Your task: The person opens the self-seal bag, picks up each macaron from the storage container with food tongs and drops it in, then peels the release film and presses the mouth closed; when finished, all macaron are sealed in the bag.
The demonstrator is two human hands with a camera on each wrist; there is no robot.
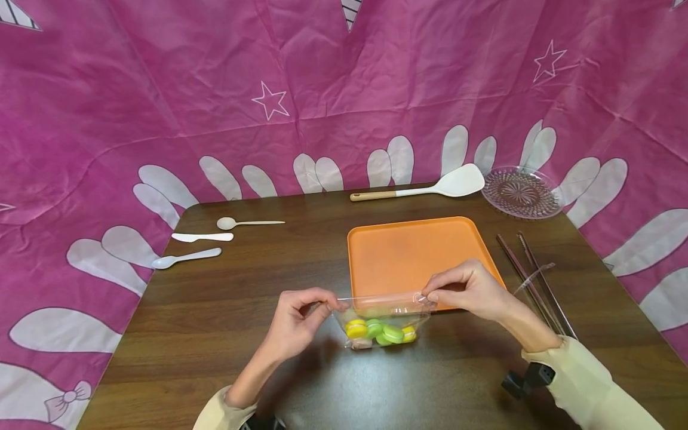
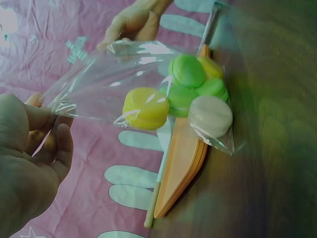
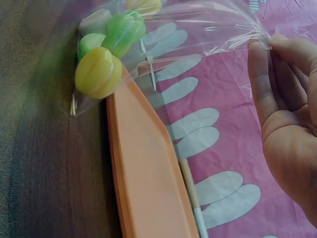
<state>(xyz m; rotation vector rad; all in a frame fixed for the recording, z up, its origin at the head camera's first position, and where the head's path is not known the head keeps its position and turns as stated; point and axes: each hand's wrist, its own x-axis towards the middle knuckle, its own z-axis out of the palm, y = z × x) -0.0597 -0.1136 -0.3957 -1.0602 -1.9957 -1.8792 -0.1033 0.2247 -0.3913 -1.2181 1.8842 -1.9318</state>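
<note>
A clear plastic bag [image 1: 384,307] hangs between my two hands, in front of the orange tray's near edge. Inside it lie several macarons: green ones [image 1: 393,334], yellow ones [image 1: 356,329] and a pale one [image 2: 211,116]. My left hand [image 1: 297,322] pinches the bag's upper left corner between thumb and fingers. At the upper right corner, my right hand [image 1: 473,292] pinches the plastic the same way. The macarons sit at the bottom of the bag, as both wrist views show. Beneath and behind the bag is the orange tray [image 1: 414,254].
Behind the tray lies a white spatula [image 1: 459,181] with a wooden handle, beside a clear patterned plate [image 1: 521,192]. Metal straws [image 1: 529,280] lie right of the tray, near my right forearm. Two spoons [image 1: 226,223] and a white knife [image 1: 202,237] are at the left.
</note>
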